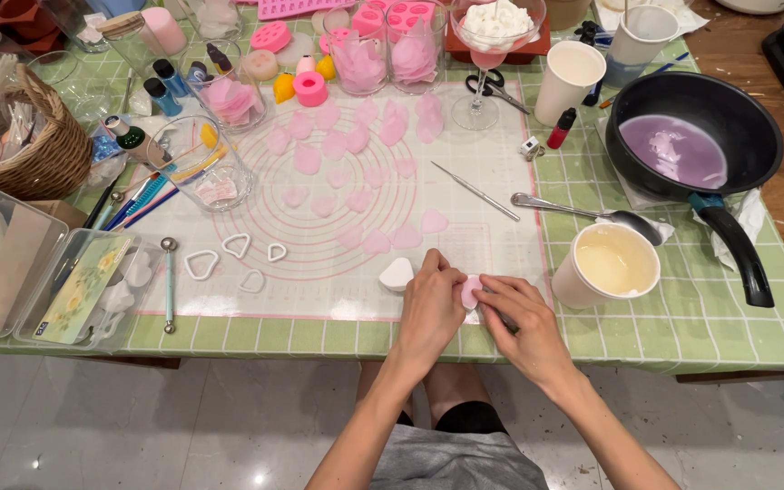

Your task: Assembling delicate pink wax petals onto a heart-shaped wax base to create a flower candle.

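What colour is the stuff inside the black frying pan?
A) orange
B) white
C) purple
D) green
C: the black frying pan, at the right of the table, holds a pale purple pool across its bottom.

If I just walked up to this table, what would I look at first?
Probably the many pale pink petals spread over the white mat in the middle of the table. Near the front edge, the left hand and right hand pinch one small pink piece between them. At the right, a black pan holds purple liquid, with a paper cup of cream-coloured liquid just in front of it.
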